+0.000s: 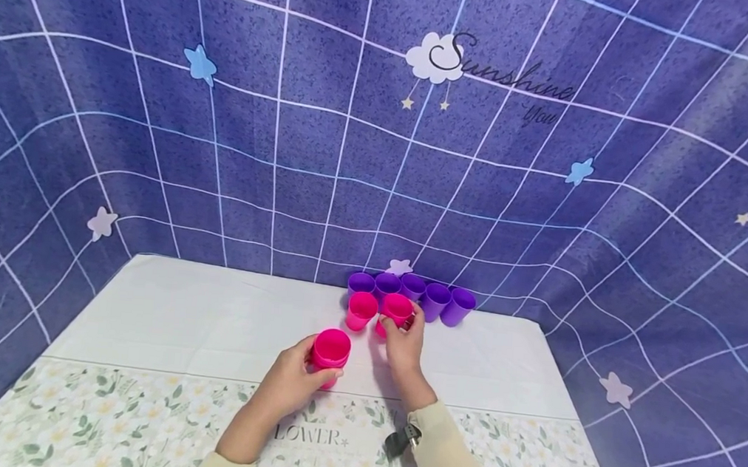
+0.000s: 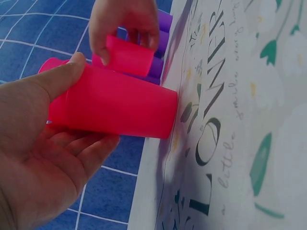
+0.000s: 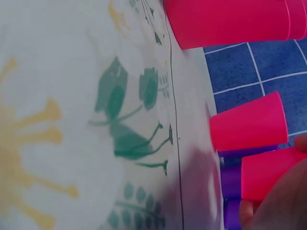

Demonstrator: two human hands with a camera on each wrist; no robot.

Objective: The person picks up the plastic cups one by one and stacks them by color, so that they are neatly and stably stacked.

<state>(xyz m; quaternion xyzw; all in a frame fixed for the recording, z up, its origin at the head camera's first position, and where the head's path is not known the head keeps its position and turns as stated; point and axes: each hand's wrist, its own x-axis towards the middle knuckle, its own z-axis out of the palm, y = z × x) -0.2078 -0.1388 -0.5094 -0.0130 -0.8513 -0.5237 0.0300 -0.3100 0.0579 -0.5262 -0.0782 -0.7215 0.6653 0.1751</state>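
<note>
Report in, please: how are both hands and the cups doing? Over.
Left hand holds nested pink cups. Right hand grips one pink cup. Another pink cup beside it; purple cups close behind.

Head view faces forward and down; close, sideways-tilted wrist views share pink cups (image 2: 120, 103)

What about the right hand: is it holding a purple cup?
No, the right hand grips a pink cup, in front of the purple cups.

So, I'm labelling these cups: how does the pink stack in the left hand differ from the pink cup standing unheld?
The pink stack shows nested rims; the standing pink cup shows one. The left hand grips the stack; no hand holds the cup. Both are pink, mouth up.
</note>
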